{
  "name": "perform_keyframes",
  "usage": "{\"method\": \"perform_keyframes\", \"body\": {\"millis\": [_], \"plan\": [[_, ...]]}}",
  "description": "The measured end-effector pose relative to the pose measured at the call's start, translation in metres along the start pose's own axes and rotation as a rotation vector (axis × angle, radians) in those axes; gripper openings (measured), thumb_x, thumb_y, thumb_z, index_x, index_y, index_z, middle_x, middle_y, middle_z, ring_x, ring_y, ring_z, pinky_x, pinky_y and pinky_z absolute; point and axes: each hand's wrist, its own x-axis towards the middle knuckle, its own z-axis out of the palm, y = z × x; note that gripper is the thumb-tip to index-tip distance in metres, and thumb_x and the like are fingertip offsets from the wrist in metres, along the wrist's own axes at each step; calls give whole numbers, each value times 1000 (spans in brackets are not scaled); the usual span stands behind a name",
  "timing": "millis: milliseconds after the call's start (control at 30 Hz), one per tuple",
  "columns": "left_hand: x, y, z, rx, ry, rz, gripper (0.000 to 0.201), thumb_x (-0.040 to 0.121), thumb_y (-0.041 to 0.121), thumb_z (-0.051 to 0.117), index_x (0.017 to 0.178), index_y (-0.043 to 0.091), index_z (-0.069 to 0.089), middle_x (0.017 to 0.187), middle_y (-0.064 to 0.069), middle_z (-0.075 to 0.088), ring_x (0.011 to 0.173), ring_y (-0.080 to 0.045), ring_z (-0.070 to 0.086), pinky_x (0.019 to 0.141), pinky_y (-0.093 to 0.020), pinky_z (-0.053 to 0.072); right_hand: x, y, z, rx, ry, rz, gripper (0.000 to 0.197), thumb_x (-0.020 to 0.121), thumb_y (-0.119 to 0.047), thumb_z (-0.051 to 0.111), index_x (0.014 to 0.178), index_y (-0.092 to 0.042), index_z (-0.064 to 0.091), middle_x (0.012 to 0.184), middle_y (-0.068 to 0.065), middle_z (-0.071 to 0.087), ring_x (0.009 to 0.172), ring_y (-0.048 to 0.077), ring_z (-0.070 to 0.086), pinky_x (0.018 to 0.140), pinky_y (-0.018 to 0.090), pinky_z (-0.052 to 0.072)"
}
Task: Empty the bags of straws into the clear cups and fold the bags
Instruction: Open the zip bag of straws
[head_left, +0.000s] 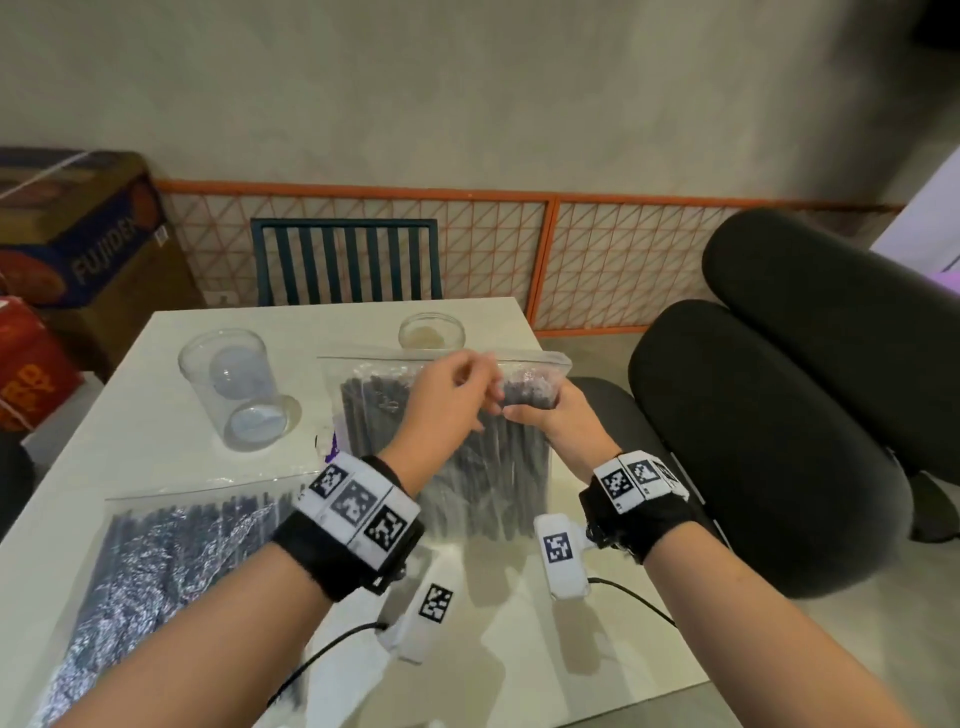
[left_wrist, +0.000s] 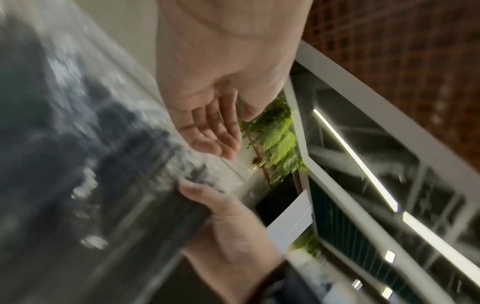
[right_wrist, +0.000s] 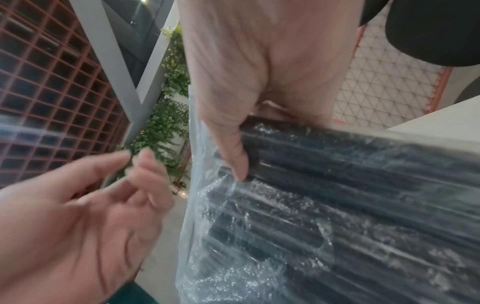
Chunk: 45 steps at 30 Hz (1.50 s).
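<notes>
Bag (head_left: 452, 447) of straws (right_wrist: 363, 185) held upright in gripping right hand (head_left: 550, 415), likely steadying it while loose, empty left hand (head_left: 447, 395) reaches its top edge, cups (head_left: 234, 384) beyond left hand.

White worktop (head_left: 156, 467), glossy near edge. Teal slatted chair (head_left: 345, 262) at its far side. Behind: plain pale wall (head_left: 467, 93) with orange-framed lattice panels (head_left: 519, 249) along its base. Right: black padded chair (head_left: 769, 426). Left: stacked cardboard boxes (head_left: 78, 249). Grey floor (head_left: 857, 649).
</notes>
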Motion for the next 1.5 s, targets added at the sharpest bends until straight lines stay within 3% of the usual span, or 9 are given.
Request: {"method": "perform_keyframes", "body": {"millis": [100, 200, 400, 533, 633, 800, 1233, 1367, 1500], "plan": [[6, 17, 15, -207, -231, -422, 47, 95, 46, 40, 77, 9, 62, 67, -6, 65, 55, -15, 62, 45, -22, 49, -7, -10, 6, -55, -45, -107, 30, 74, -6, 66, 104, -5, 62, 99, 12, 69, 94, 21, 66, 92, 37, 51], [11, 13, 20, -257, -329, -563, 49, 93, 49, 42, 77, 8, 62, 63, -5, 67, 49, -12, 64, 43, -19, 50, -10, -15, 10, -71, -98, -166, 22, 79, -24, 55, 98, -14, 61, 95, 3, 66, 93, 13, 63, 91, 27, 49], [14, 8, 21, -353, -170, -461, 17, 91, 15, 50, 82, 13, 64, 57, 3, 63, 51, -7, 60, 45, -19, 50, -15, -22, 3, -179, -211, -189, 37, 75, 14, 54, 107, -5, 58, 95, 1, 61, 84, -5, 62, 77, 13, 48], [13, 0, 18, -362, -106, -377, 13, 91, 15, 53, 90, 12, 65, 66, 1, 61, 56, -8, 57, 52, -22, 49, -21, -42, -10, -183, -231, -112, 37, 86, -7, 61, 121, -12, 53, 109, 1, 61, 93, 2, 60, 83, 22, 49], [10, -5, 19, -368, -59, -334, 14, 93, 15, 52, 92, 10, 65, 66, 0, 60, 56, -9, 55, 51, -21, 47, -23, -63, -14, -182, -187, -47, 23, 92, -18, 52, 114, -20, 57, 118, 5, 59, 100, 15, 59, 84, 37, 53], [5, -7, 28, -403, -29, -307, 18, 92, 13, 53, 76, 14, 61, 65, 0, 61, 55, -9, 56, 52, -23, 47, -21, -74, -9, -428, 10, -189, 11, 92, -17, 56, 82, -16, 60, 83, -3, 60, 71, 10, 56, 55, 24, 55], [1, -9, 31, -397, -10, -312, 17, 92, 11, 51, 77, 11, 59, 64, -1, 54, 60, -9, 55, 54, -22, 46, -17, -73, 4, -543, 112, -151, 13, 89, -10, 58, 77, -7, 63, 78, 3, 60, 60, 13, 56, 40, 17, 48], [-8, -14, 33, -328, -60, -276, 20, 91, 9, 49, 73, 12, 58, 59, 4, 60, 63, -10, 57, 55, -22, 45, -11, -67, 10, -597, 253, -144, 14, 90, -8, 53, 79, -1, 61, 79, 14, 66, 57, 18, 55, 57, 37, 56], [-8, -14, 23, -376, -38, -306, 21, 94, 18, 47, 79, 11, 60, 59, 3, 62, 61, -13, 58, 50, -22, 47, -11, -71, 6, -475, 109, -90, 13, 91, -6, 53, 80, -2, 59, 91, 17, 64, 66, 21, 65, 63, 45, 59]]}}
